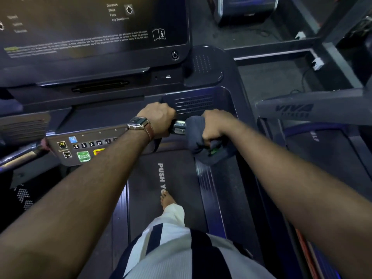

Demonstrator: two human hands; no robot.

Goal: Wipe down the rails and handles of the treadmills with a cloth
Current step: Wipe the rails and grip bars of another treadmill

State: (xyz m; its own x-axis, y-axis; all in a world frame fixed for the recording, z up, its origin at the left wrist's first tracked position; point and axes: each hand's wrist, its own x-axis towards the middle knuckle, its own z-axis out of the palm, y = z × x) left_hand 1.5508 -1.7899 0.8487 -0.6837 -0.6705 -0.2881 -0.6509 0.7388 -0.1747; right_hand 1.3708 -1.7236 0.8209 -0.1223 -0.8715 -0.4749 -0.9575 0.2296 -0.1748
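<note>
While the person stands on the treadmill belt (175, 178), a bare foot (167, 199) and a pale trouser leg (173, 218) show nearest the camera, beside white lettering printed on the belt. Both forearms reach forward to the handle (179, 126), a bar with a shiny metal section exposed between the two hands. Left hand (159, 117), wearing a wristwatch (138, 123) on a brown strap, has its fingers curled round the dark end of the handle, just left of the metal section. Right hand (216, 124) grips a dark blue-grey cloth (196, 133), which is bunched around the handle directly beneath the palm and fingers; the cloth touches the metal section on its right side, and a loose fold hangs below the fist. A small green mark shows near that fold; what it belongs to cannot be told. Left of the hands lies the button panel (86, 146) with numbered keys and a green key. Beyond the hands sit a ribbed vent (194, 104) and the dark console screen (90, 27). Farther right, a grey frame (302, 109) bears a logo.
</note>
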